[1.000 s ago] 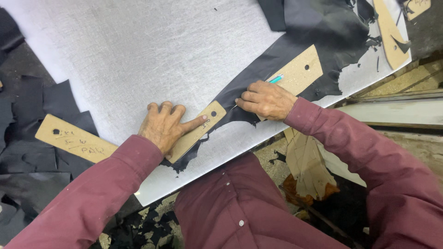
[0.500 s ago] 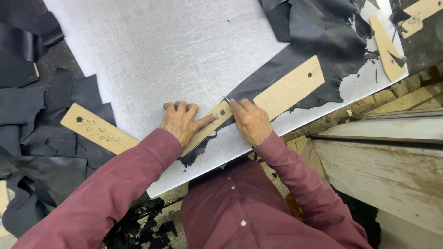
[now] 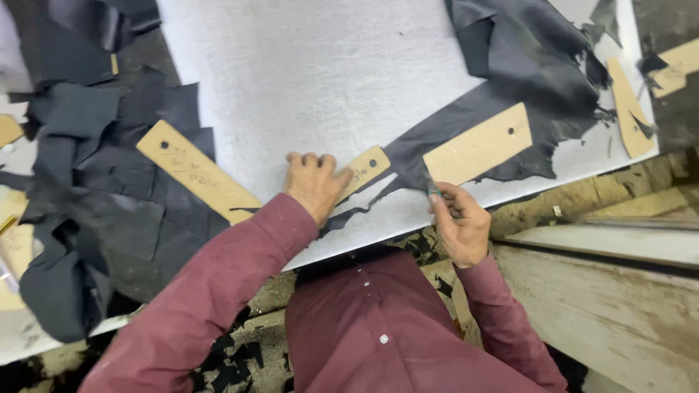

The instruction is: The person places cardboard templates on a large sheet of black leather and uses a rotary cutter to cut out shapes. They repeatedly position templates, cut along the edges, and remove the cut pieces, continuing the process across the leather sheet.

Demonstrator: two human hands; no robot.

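My left hand [image 3: 313, 183] lies flat on the white cutting board [image 3: 320, 80], its fingertips pressing the near end of a tan cardboard template [image 3: 368, 167]. A strip of black leather [image 3: 437, 124] crosses the template, whose far end [image 3: 477, 145] shows beyond it. My right hand [image 3: 460, 224] is at the board's near edge, fingers closed on a small knife with a teal tip [image 3: 435, 193]. The knife touches a raised edge of the leather. Thin black offcuts [image 3: 349, 215] lie between my hands.
Another long cardboard template [image 3: 195, 172] rests on a pile of black leather pieces [image 3: 95, 218] at the left. More leather [image 3: 531, 51] and curved cardboard templates [image 3: 628, 109] lie at the far right. A worn wooden bench edge [image 3: 597, 247] runs on the right.
My right hand has drawn away from the left hand, moving right and back to the board's near edge with the knife. The left hand has stayed on the template.
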